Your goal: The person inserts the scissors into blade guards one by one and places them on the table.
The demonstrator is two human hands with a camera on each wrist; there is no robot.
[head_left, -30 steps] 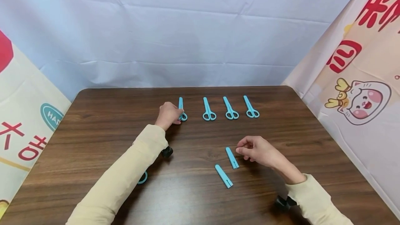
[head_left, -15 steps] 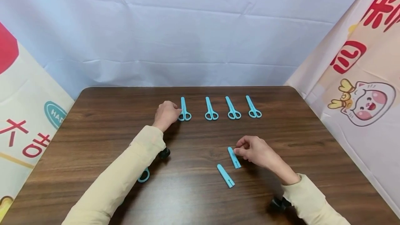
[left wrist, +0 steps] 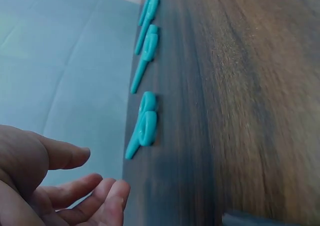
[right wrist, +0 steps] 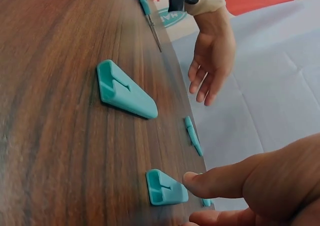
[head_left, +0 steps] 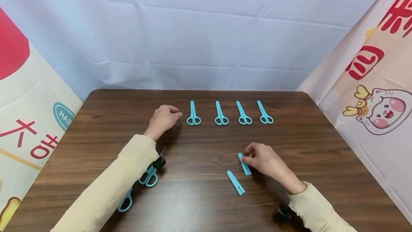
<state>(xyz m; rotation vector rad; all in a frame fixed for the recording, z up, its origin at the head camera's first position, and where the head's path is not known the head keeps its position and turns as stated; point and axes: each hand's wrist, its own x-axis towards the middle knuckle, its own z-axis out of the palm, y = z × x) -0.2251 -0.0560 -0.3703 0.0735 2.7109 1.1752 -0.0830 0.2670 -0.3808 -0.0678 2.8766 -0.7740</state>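
In the head view my left hand [head_left: 163, 119] hovers just left of the leftmost sheathed scissors [head_left: 192, 109], apart from them. Its fingers are loosely bent, with a gap between thumb and fingers in the left wrist view. My right hand [head_left: 264, 158] is at the farther light-blue blade cover [head_left: 246, 169], which lies on the table. The thumb overlaps that cover's tip in the right wrist view; whether they touch, I cannot tell. A second blade cover [right wrist: 127, 96] lies nearer the body. Beneath the left forearm are two light-blue scissors [head_left: 152, 171], partly hidden; one shows a bare blade.
Along the back of the brown table [head_left: 199, 146] stretches a row of several sheathed scissors, including a pair at the right end [head_left: 261, 108]. A pale cloth [head_left: 206, 38] hangs behind the table, with printed banners [head_left: 383, 96] at both sides.
My left hand has let go of the leftmost sheathed scissors and drawn away to the left. My right hand has moved slightly closer to the farther blade cover. More of the two scissors under the forearm shows.
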